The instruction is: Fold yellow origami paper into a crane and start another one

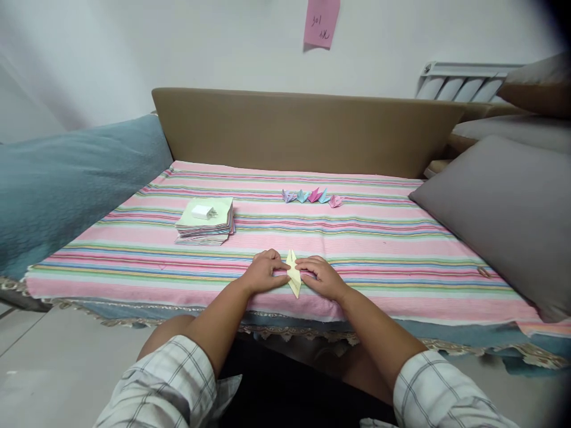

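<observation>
A pale yellow piece of origami paper (293,276), folded into a narrow diamond, lies on the striped cloth near the front edge. Its upper end shows a slit between two points. From the left, my left hand (264,272) grips its edge with thumb and fingertips. My right hand (323,277) does the same from the right side, fingers bent against the paper. Farther back stands a row of several small folded paper cranes (314,195) in purple, blue and pink.
Left of my hands is a stack of square paper (209,223) with a small white block-like plug (203,212) on top. The striped cloth (370,238) covers the seat. A grey cushion (499,202) leans at the right, a blue-covered armrest (89,172) at the left, a brown backrest (294,131) behind.
</observation>
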Action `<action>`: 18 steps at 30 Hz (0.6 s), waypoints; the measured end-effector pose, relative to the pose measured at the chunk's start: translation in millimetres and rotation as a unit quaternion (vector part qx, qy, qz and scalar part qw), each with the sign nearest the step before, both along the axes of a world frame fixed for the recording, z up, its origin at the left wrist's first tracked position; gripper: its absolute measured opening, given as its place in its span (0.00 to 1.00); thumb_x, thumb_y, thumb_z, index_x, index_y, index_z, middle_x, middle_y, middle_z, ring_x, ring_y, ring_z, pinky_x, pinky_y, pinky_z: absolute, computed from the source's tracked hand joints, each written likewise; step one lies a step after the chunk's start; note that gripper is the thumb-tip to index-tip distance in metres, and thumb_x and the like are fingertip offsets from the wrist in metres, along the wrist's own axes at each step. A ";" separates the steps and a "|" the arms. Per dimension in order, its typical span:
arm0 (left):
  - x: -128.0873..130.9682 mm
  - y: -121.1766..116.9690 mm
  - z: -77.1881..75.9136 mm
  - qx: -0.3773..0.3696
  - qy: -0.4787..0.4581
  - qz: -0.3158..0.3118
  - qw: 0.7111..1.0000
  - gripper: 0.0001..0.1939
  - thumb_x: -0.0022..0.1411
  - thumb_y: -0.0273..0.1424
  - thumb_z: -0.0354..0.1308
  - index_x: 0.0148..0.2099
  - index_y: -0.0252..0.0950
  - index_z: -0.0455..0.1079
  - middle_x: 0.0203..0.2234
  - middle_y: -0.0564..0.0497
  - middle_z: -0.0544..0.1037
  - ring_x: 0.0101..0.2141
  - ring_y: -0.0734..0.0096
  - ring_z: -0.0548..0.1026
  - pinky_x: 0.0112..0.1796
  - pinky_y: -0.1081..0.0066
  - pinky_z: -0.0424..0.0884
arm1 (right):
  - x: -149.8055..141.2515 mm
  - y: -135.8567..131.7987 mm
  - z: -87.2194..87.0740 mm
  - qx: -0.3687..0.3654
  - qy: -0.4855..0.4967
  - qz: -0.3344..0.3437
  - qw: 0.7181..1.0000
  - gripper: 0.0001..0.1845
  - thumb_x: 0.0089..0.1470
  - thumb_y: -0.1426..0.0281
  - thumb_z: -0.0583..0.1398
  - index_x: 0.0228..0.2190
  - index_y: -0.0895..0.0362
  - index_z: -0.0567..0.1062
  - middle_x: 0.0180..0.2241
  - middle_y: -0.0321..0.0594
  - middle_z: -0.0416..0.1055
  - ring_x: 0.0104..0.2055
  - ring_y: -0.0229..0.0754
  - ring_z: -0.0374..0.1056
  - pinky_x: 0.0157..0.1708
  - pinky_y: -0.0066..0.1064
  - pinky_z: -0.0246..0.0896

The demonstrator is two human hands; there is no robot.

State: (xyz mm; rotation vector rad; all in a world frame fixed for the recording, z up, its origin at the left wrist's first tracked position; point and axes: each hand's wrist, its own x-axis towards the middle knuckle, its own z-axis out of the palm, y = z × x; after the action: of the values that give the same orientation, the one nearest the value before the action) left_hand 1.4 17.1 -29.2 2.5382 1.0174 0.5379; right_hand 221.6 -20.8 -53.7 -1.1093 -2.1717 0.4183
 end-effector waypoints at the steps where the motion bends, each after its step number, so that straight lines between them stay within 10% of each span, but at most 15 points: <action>1: 0.5 -1.4 -1.6 0.017 -0.002 0.004 1.000 0.15 0.53 0.41 0.59 0.44 0.45 0.74 0.34 0.51 0.68 0.39 0.67 0.67 0.42 0.66 0.62 | 0.3 -0.2 -0.3 0.002 -0.001 0.001 1.000 0.14 0.52 0.70 0.56 0.41 0.53 0.74 0.47 0.41 0.71 0.47 0.45 0.65 0.47 0.42 0.58; 18: 6.4 -19.8 -10.6 0.185 0.055 -0.003 0.981 0.14 0.61 0.36 0.49 0.43 0.40 0.72 0.32 0.47 0.68 0.35 0.65 0.65 0.37 0.65 0.61 | -2.3 -5.9 3.7 -0.011 -0.008 -0.005 1.000 0.15 0.47 0.71 0.57 0.39 0.53 0.72 0.47 0.42 0.70 0.48 0.47 0.63 0.47 0.42 0.56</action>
State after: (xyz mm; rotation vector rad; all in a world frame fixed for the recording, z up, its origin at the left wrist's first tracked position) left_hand 7.8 -2.7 -39.8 2.9240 1.0278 0.6420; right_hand 219.4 -26.6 -50.0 -1.1390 -2.1803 0.4321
